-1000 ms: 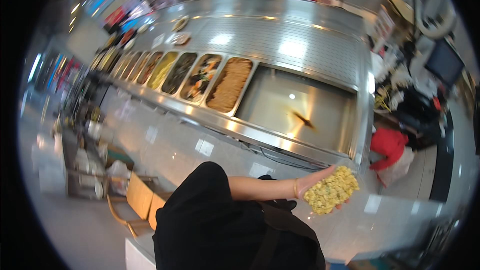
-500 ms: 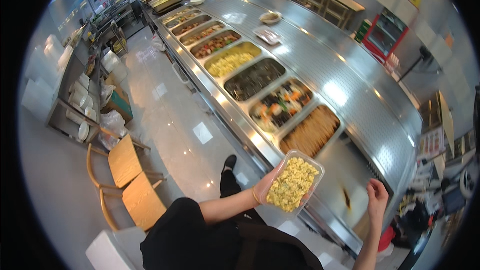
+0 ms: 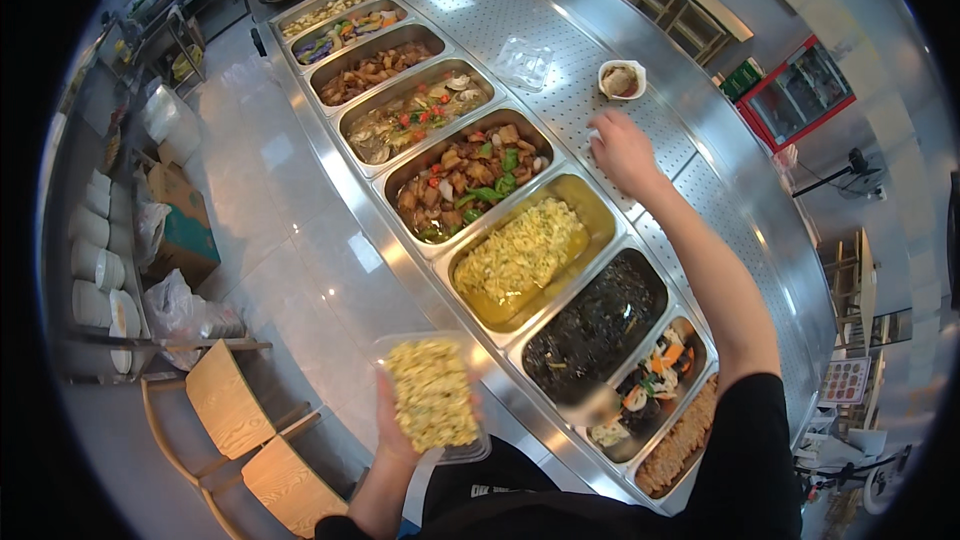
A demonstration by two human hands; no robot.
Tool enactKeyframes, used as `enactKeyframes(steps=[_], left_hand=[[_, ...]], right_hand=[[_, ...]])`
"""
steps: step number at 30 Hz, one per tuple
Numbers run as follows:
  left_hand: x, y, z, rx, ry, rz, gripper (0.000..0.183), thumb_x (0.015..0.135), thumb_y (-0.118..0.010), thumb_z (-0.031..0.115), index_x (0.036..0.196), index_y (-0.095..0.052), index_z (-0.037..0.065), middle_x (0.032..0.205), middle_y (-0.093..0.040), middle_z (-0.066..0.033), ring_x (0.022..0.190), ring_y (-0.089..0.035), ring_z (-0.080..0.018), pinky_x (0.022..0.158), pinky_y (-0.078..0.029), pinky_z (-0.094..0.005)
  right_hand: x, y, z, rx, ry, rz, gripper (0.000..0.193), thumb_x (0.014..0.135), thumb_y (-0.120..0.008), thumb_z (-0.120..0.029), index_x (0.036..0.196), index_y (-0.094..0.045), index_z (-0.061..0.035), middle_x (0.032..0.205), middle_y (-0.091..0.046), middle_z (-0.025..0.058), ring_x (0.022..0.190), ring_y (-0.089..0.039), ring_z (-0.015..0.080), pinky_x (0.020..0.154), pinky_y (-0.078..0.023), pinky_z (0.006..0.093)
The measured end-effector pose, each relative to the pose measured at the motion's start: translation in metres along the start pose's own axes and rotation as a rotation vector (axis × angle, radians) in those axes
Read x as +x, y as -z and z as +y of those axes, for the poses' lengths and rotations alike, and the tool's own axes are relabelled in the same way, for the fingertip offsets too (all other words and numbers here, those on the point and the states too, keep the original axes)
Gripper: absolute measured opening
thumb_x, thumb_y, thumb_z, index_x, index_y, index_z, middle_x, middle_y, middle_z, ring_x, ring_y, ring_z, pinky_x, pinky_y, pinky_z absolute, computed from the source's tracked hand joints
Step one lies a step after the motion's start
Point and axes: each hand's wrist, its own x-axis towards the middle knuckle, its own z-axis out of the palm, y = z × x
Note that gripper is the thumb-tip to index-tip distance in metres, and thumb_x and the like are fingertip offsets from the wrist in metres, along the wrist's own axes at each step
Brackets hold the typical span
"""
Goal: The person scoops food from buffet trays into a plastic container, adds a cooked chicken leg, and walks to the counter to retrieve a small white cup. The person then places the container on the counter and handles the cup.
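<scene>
Clasping the clear plastic tub (image 3: pixel 468 453) from beneath, the left hand (image 3: pixel 394 430) sits low and just left of centre in my view, with fingertips showing at the tub's right side. Scrambled egg (image 3: pixel 432 395) fills the tub. Above and right of centre, I have the right hand (image 3: pixel 628 152) over the perforated steel counter (image 3: pixel 575 25), its fingers loosely bent and apart, with nothing I can see between them; I cannot tell whether they touch the metal. Near those fingers, farther up, I see a white bowl (image 3: pixel 606 85) with brown contents and a clear plastic piece (image 3: pixel 525 62). Between the hands, at centre, stands a steel pan (image 3: pixel 592 208) partly filled with more scrambled egg. Just beside it I make out dark glossy shreds (image 3: pixel 595 325) on the lower right and braised meat with green peppers (image 3: pixel 475 180) on the upper left. Farther out are wooden chairs (image 3: pixel 230 398) at lower left and a red-framed glass-door fridge (image 3: pixel 795 95) at upper right.
</scene>
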Motion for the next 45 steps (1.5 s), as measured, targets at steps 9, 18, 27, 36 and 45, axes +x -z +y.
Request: enactKeyframes(steps=[9,18,27,36,45], left_hand=[[-0.022,0.04,0.062,-0.039,-0.443,0.273,0.076,0.087,-0.026,0.072,0.136,-0.038,0.015,0.112,-0.056,-0.0288,0.084,-0.062,-0.0426,0.063,-0.052,-0.0575],[0.0,0.049,0.066,-0.049,-0.44,0.308,0.079,0.086,-0.028,0.073,0.137,-0.035,0.014,0.113,-0.055,-0.0265,0.083,-0.061,-0.0392,0.066,-0.051,-0.0556],[0.018,0.022,0.058,0.004,-0.301,0.158,0.078,0.087,-0.029,0.071,0.14,-0.032,0.014,0.119,-0.052,-0.0267,0.086,-0.06,-0.0407,0.067,-0.052,-0.0571],[0.038,-0.037,-0.026,0.233,0.176,-0.082,0.077,0.083,-0.048,0.061,0.141,-0.034,0.013,0.131,-0.048,-0.02,0.103,-0.056,-0.0376,0.079,-0.049,-0.0553],[-0.069,-0.028,-0.311,0.46,0.858,-0.38,0.077,0.087,-0.035,0.068,0.145,-0.025,0.017,0.135,-0.041,-0.0262,0.094,-0.061,-0.0411,0.067,-0.054,-0.0553]], right_hand=[[0.153,-0.129,0.001,-0.284,-0.015,-0.278,0.026,0.079,-0.051,-0.006,0.103,-0.061,-0.0026,0.112,-0.057,0.016,0.104,-0.057,0.0316,0.085,-0.049,0.0399],[0.177,-0.137,-0.001,-0.441,0.021,-0.496,0.019,0.081,-0.053,-0.013,0.089,-0.068,-0.0051,0.096,-0.068,0.0148,0.09,-0.066,0.0307,0.074,-0.054,0.0383],[0.091,-0.044,-0.036,-0.048,-0.011,0.126,0.015,0.082,-0.054,-0.009,0.095,-0.059,-0.0038,0.084,-0.064,0.0149,0.079,-0.064,0.0321,0.064,-0.051,0.0447],[-0.249,0.183,-0.077,0.87,-0.693,0.081,0.017,0.092,-0.055,-0.014,0.101,-0.061,-0.0013,0.077,-0.064,0.0053,0.067,-0.059,0.011,0.06,-0.049,0.0273],[-0.69,0.296,-0.215,0.868,-1.338,0.633,0.022,0.094,-0.054,-0.018,0.107,-0.063,-0.0025,0.079,-0.063,-0.0001,0.069,-0.055,0.0056,0.061,-0.045,0.0232]])
